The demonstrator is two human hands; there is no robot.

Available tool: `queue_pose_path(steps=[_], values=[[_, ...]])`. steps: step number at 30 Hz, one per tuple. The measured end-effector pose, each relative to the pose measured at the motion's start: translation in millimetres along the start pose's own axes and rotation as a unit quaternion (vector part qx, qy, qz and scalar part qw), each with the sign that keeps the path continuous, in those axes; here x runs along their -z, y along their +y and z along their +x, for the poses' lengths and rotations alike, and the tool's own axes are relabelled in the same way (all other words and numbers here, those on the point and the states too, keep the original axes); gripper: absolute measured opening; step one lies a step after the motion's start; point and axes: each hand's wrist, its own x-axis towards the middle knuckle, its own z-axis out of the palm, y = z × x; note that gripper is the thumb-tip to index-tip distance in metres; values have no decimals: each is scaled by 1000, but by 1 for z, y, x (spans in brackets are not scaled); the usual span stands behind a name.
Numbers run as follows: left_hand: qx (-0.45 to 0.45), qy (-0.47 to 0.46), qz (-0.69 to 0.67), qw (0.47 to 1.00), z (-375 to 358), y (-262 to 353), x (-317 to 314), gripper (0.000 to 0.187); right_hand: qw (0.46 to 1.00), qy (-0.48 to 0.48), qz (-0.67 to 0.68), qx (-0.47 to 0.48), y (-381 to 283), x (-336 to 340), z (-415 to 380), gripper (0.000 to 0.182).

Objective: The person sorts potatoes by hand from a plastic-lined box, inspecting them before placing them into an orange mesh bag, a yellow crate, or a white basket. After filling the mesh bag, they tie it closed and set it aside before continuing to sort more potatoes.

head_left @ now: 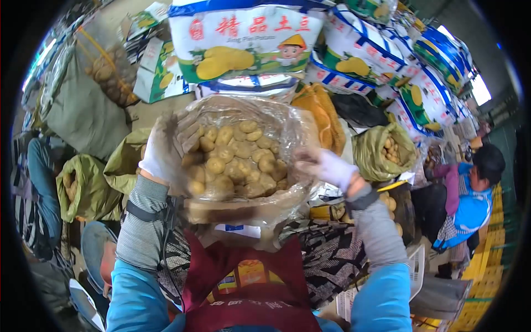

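Note:
A box lined with clear plastic [249, 209] stands in front of me, filled with potatoes [238, 157]. My left hand [176, 141], in a soiled white glove, lies at the box's left rim against the plastic liner, its fingers spread over the edge. At the right rim is my right hand [323, 166], also gloved; its fingers are smeared by motion, so whether they hold the plastic cannot be made out.
Printed potato bags [243, 39] stand behind the box, with more stacked at the right. Green sacks [91, 185] sit at the left, another sack of potatoes [384, 149] at the right. A person in a blue vest [470, 202] sits at the far right.

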Motion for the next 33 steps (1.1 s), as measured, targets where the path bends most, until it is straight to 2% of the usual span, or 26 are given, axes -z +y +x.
queue_pose_path(steps=[3, 4, 6, 7, 10, 11, 14, 15, 16, 18, 19, 22, 24, 25, 26, 28, 29, 30, 32, 33], values=[[-52, 12, -39, 998, 5, 20, 8, 40, 996, -68, -52, -11, -15, -80, 110, 55], [-66, 38, -46, 996, 6, 24, 11, 40, 997, -46, -64, 11, -5, -112, 142, 57], [-90, 88, -62, 990, 1, 27, 15, 39, 990, -21, -137, -13, -18, -159, 188, 59], [-75, 99, -72, 990, -3, 31, 14, 39, 981, -31, -188, -43, -36, -175, 207, 55], [-84, 104, -106, 985, -5, 34, 13, 40, 972, 39, -230, -42, -26, -233, 272, 57], [-79, 111, -112, 984, -4, 35, 15, 40, 964, 34, -258, -48, -22, -244, 288, 53], [-63, 108, -91, 988, -4, 39, 8, 40, 978, 106, -170, -62, 8, -272, 323, 52], [-59, 115, -85, 988, -4, 39, 8, 39, 979, 89, -174, -63, 5, -264, 321, 56], [-57, 114, -88, 988, -3, 39, 10, 38, 994, 63, -38, -75, 13, -258, 321, 59], [-51, 105, -93, 989, -3, 38, 10, 37, 968, 13, 232, -95, 29, -240, 312, 65], [-53, 109, -81, 989, -2, 36, 9, 37, 920, -22, 373, -117, 22, -221, 292, 55], [-55, 110, -42, 992, -1, 21, -2, 37, 795, 18, 601, -84, 1, -176, 241, 55], [-48, 101, -5, 994, -1, 9, -12, 37, 779, -36, 622, -65, -13, -136, 204, 58], [-51, 68, 89, 992, -3, 1, -19, 39, 771, -63, 631, -53, -21, -118, 186, 60], [-61, 36, 181, 981, -5, -7, -26, 43, 780, -68, 620, -48, -29, -102, 170, 56], [-29, 43, 232, 971, -2, -24, -48, 50, 798, -80, 596, -37, -47, -74, 137, 50], [-65, 5, 251, 966, -5, -38, -65, 62, 808, -109, 578, -34, -59, -61, 119, 44], [-4, -87, 213, 973, -8, -45, -66, 66, 823, -93, 560, -34, -66, -57, 104, 44], [-155, -117, 343, 919, 11, -86, -53, 61, 849, -65, 523, -35, -78, -59, 78, 44], [-174, -97, 464, 863, 5, -87, -61, 57, 935, 15, 354, -15, -92, -56, 63, 48]])
